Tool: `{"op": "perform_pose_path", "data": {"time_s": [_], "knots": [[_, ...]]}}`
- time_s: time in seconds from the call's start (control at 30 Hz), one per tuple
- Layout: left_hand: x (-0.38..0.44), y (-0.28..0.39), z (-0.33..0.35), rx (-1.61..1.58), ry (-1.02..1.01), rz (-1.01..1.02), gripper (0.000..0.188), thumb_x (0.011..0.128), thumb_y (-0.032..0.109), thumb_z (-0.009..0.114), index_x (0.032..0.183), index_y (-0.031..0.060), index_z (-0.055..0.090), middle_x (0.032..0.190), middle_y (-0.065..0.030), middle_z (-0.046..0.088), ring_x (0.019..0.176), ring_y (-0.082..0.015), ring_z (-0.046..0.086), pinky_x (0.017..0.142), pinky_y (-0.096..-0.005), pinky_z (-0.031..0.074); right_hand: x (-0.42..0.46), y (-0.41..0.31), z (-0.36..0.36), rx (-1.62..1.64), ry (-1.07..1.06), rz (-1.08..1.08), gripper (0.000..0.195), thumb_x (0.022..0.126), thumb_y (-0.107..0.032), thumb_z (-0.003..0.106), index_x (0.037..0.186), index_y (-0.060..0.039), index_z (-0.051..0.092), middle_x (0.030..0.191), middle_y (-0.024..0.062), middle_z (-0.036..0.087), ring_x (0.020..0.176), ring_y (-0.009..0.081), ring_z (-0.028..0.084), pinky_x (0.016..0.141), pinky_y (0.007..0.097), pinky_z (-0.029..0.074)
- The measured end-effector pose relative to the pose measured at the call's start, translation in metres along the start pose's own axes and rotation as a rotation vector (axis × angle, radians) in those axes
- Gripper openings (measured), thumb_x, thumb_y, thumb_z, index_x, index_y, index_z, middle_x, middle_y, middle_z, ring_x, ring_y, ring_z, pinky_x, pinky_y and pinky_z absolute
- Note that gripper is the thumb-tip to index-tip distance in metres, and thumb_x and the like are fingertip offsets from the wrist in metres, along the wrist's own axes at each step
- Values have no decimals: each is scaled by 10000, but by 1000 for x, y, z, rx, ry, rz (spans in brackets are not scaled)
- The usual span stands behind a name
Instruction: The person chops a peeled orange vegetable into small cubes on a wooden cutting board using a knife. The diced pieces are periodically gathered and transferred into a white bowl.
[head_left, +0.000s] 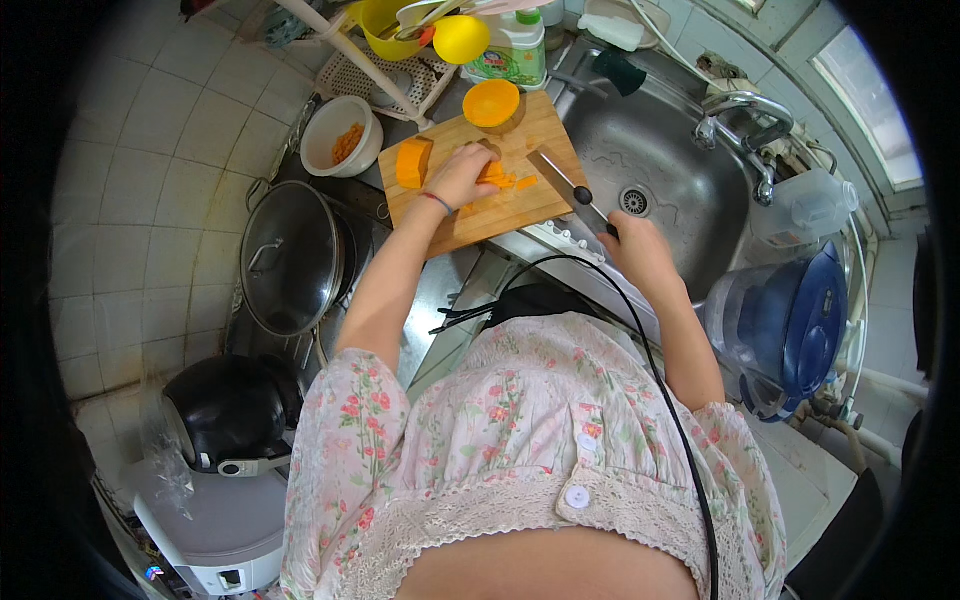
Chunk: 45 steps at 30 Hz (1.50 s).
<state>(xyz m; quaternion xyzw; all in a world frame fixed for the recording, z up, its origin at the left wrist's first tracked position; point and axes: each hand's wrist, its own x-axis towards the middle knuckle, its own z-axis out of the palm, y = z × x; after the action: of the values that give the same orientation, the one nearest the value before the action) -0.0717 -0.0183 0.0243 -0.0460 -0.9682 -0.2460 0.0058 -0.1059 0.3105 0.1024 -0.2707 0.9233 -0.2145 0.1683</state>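
A wooden cutting board lies before me, overlapping the sink's left edge. My left hand rests on orange strips of what looks like pumpkin or squash, fingers bent over them. One loose piece lies to their right. My right hand grips the black handle of a kitchen knife, its blade over the board's right part, apart from the strips. A thick orange chunk sits at the board's left, and a rounded cut half at its far edge. A white bowl left of the board holds small orange pieces.
The steel sink with its faucet is at right, beside a blue water filter pitcher. A lidded pan stands on the left. Behind the board are a detergent bottle and a plastic basket. A black cable crosses my front.
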Motion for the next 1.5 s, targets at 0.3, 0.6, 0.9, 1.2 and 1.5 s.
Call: {"op": "perform_pose_path", "data": {"time_s": [0.3,0.6,0.9,1.2,1.5], "knots": [[2,17,25,-7,250,-260,495,708,251,844,1087,20,625,1081,-168,615,1057,-353,570,916,-417,470,-2,0,-1,46,2,42,222,860,-201,699,899,7,632,844,234,663,830,434,631,706,507,481],[-9,12,32,-56,345,-180,391,710,192,836,974,18,605,991,-150,611,961,-343,578,851,-404,479,10,-11,15,19,-36,19,213,906,-218,635,947,-9,647,886,226,689,867,419,663,755,515,519],[-13,16,36,-88,358,-229,319,717,156,814,920,21,607,983,-156,610,980,-352,570,859,-410,474,27,-43,32,49,-45,-42,218,919,-199,608,981,10,615,897,254,676,886,456,639,760,530,497],[-16,36,29,-36,451,-183,284,737,175,796,914,29,628,982,-155,616,958,-348,577,847,-418,479,27,-39,26,62,-33,-1,202,914,-208,616,963,-13,628,896,227,694,882,420,665,764,504,525],[-11,64,44,259,311,-37,119,747,125,687,785,48,604,813,-148,639,818,-342,622,712,-457,495,24,-27,27,86,-56,-23,222,906,-230,637,931,-9,636,878,236,688,858,428,662,748,515,520]]}}
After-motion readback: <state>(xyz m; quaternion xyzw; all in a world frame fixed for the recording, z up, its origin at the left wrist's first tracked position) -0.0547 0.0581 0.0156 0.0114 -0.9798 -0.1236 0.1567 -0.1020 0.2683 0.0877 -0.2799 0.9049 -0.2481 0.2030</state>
